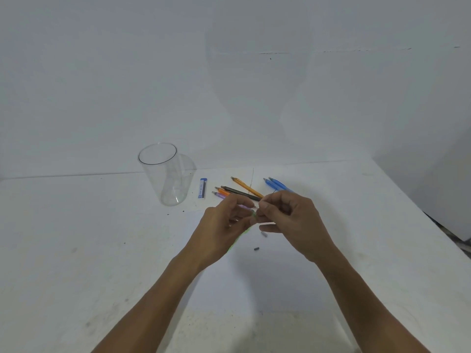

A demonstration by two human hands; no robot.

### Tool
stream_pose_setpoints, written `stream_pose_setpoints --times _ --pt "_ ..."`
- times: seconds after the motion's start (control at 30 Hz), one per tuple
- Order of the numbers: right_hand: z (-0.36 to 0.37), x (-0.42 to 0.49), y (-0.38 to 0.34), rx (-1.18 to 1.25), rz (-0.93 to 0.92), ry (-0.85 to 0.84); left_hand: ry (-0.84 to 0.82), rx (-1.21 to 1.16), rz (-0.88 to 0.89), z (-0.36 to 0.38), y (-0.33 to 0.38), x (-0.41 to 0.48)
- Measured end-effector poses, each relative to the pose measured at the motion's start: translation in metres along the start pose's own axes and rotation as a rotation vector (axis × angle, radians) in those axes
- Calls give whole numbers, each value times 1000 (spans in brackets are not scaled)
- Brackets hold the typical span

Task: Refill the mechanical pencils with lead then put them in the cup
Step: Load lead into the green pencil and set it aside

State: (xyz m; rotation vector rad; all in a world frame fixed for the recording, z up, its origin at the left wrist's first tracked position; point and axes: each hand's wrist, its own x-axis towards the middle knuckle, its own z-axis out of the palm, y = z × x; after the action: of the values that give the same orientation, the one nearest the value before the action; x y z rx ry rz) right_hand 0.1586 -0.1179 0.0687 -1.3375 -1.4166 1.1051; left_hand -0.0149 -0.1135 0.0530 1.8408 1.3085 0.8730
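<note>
White wall and a scuffed white bench (76,238) fill the head view, the one view on offer.

Both hands work just above the bench. The left hand (224,225) curls its grip round a green pencil (252,214), most of whose barrel is hidden in the palm, with a strip of green showing below the fingers. The right hand (290,220) closes thumb and forefinger on the pencil's upper end. Whether a lead sits between those fingertips is too small to tell.

The likely trouble is a snapped lead. If the right hand feeds it at a slant to the barrel, or the left hand's grip twists, so thin a stick probably breaks or drops onto the bench. Two small caps, a grey one (263,234) and a dark one (256,249), lie loose at six o'clock from the hands. A sweep of a wrist could send them rolling off.

The pencil runs from the left palm up toward one o'clock, its top end between the two hands.

At twelve o'clock from the hands lie the loose pencils: purple (218,195), orange (224,191), black (240,193) and yellow-orange (246,187). Two blue pencils (276,185) lie at one o'clock. The lead case (203,188) is at eleven o'clock, and the clear cup (163,174) stands upright at ten o'clock with nothing in it. It looks light and may tip under a carelessly dropped pencil.
</note>
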Motion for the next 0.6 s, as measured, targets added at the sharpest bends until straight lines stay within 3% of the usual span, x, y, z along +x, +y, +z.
stream_pose_setpoints --times 0.6 --pt "2 2 8 -134 -90 24 4 6 22 -1 3 0"
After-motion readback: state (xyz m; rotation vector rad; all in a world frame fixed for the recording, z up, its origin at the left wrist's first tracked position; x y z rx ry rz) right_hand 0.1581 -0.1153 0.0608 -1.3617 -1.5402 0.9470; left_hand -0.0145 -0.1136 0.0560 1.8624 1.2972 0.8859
